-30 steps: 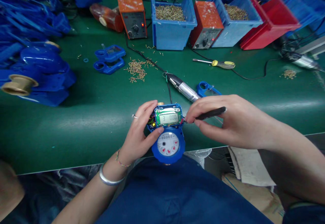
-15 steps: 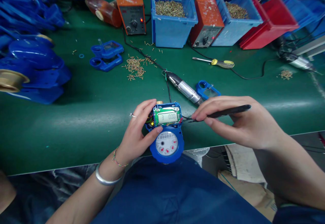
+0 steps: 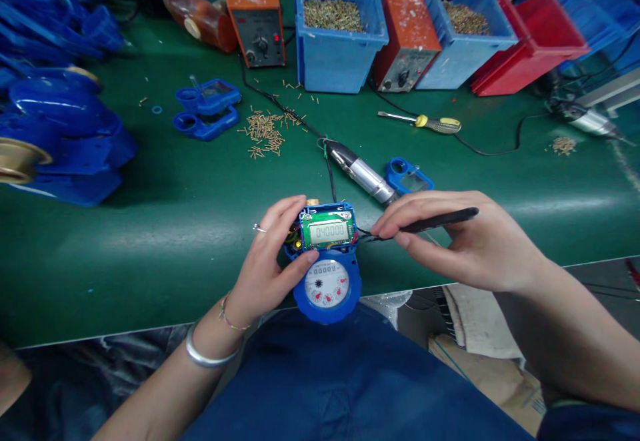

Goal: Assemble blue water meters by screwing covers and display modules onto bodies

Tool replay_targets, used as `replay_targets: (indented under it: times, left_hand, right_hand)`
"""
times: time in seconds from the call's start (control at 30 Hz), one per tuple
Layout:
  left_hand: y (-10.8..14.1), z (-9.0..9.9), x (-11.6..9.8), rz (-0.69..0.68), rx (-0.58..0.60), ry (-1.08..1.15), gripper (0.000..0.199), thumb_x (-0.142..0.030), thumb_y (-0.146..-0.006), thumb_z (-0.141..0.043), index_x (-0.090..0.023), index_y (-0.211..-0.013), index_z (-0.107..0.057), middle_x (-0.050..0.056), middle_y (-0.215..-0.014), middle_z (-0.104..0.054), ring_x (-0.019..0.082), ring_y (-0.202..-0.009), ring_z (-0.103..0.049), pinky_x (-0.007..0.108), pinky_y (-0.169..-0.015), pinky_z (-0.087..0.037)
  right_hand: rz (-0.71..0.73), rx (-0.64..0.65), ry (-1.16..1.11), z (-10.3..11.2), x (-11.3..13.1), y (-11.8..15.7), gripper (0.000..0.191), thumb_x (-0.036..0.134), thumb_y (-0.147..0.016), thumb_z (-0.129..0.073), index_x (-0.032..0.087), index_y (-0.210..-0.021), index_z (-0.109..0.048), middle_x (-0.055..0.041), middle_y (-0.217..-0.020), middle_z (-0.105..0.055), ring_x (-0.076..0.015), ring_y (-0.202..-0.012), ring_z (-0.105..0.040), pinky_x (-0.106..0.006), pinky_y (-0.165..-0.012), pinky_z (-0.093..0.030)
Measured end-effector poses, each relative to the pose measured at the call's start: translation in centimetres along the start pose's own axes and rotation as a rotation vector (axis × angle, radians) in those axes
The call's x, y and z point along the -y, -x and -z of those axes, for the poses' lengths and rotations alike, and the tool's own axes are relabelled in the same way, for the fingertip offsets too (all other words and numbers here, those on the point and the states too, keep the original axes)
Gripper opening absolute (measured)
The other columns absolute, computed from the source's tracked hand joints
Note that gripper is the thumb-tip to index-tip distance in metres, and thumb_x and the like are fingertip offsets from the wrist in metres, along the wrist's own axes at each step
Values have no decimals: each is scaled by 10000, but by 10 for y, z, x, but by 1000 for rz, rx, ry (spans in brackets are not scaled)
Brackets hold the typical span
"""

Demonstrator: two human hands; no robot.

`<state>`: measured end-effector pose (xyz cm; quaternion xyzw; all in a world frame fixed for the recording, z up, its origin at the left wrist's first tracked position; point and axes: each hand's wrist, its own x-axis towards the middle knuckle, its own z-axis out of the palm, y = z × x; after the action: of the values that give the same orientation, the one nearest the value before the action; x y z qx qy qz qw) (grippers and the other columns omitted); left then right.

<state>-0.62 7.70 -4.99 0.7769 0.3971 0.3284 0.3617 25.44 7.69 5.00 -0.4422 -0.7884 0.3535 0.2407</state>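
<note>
A blue water meter (image 3: 353, 281) with an open electronics housing lies at the table's front edge. Its small display (image 3: 329, 231) shows digits above the round dial. My left hand (image 3: 270, 264) grips the meter from its left side, thumb across the housing's lower edge and fingers at its upper left. My right hand (image 3: 450, 241) holds black tweezers (image 3: 440, 220) between thumb and fingers, their tips pointing left, close to the housing's right side. Whether the tips touch a wire there is too small to tell. An electric screwdriver (image 3: 363, 173) lies just beyond my right hand.
Behind are loose screws (image 3: 263, 131), blue covers (image 3: 207, 111), a yellow-handled screwdriver (image 3: 435, 124), orange power units (image 3: 257, 27), blue screw bins (image 3: 340, 61) and a red bin (image 3: 535, 41). Blue meters (image 3: 65, 127) stand left. A person's arm (image 3: 11, 381) shows at lower left.
The display digits have changed from a reading of 3 and 0.00 to a row of larger digits. My right hand and the tweezers have shifted slightly left.
</note>
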Motion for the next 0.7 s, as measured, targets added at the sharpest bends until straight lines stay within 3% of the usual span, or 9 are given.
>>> replay_targets:
  times: [0.23, 0.7]
  left_hand:
    - [0, 0, 0, 1, -2, 1, 610, -368, -894, -620, -237, -1440, -381, 103, -1461, -425, 254, -1374, -380, 448, -1151, -341]
    - [0, 1, -1, 18, 4, -10, 606, -385, -899, -605, -258, -1445, -375, 108, -1463, -426, 278, -1373, -387, 507, -1140, -357]
  right_hand:
    - [-5, 0, -7, 0, -1, 1, 234, 56, -784, -600, 218, -928, -688, 5, -947, -721, -149, -899, -680, -252, -814, -543]
    - [-97, -67, -114, -3, -7, 6, 171, 115, -820, -626, 228, -924, -700, -18, -963, -721, -176, -924, -676, -301, -832, -560]
